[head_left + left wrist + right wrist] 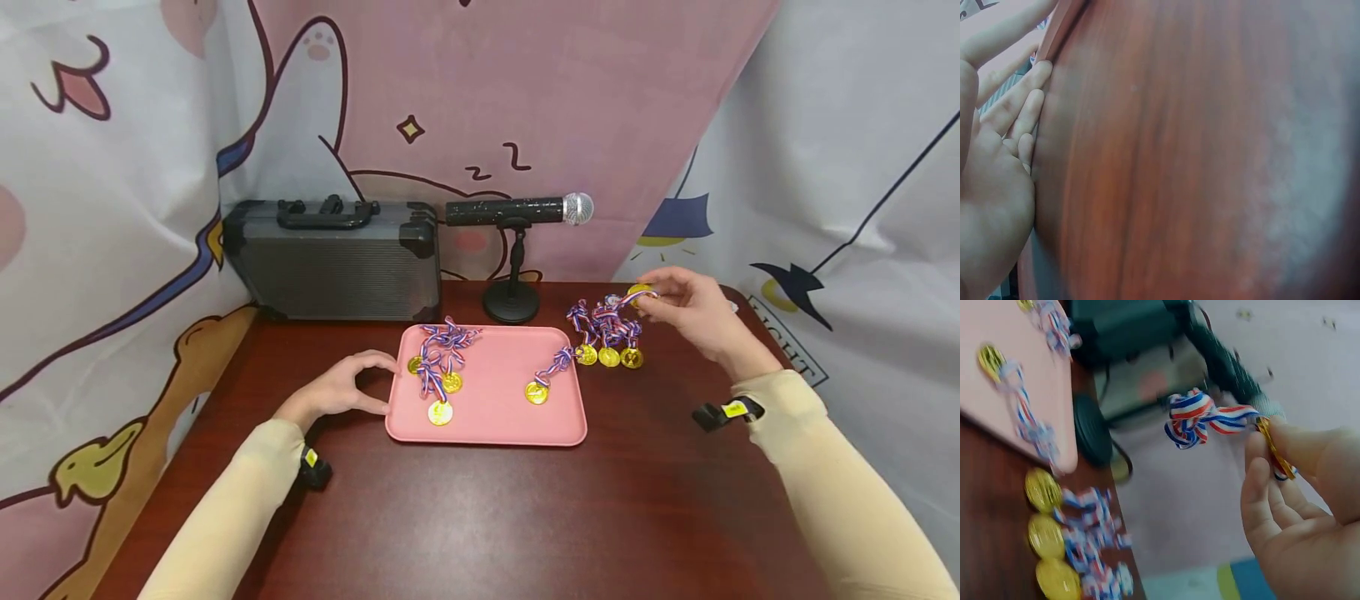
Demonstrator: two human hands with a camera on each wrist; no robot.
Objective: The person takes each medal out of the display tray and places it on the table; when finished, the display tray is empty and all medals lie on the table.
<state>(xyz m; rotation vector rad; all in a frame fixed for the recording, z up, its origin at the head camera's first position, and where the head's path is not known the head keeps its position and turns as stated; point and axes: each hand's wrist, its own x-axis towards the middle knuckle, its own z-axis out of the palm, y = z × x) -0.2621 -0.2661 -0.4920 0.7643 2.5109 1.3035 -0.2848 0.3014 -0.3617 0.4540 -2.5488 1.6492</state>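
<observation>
My right hand (693, 312) pinches a gold medal (1270, 447) between thumb and fingers, above the table at the back right. Its knotted red, white and blue ribbon (1190, 415) dangles from it. Below lie three more gold medals (609, 357) with bunched ribbons, just right of a pink tray (487, 429). My left hand (341, 386) rests at the tray's left edge, thumb and fingers spread apart with their tips at the rim. Inside the tray, three medals (440, 412) with tangled ribbons lie on the left, and one medal (536, 392) lies on the right.
A grey hard case (337, 271) stands at the back left of the dark red table (487, 517). Beside it, a black microphone (510, 211) sits on a round-based stand (512, 301) behind the tray. Printed cartoon cloth (570, 100) hangs around the table.
</observation>
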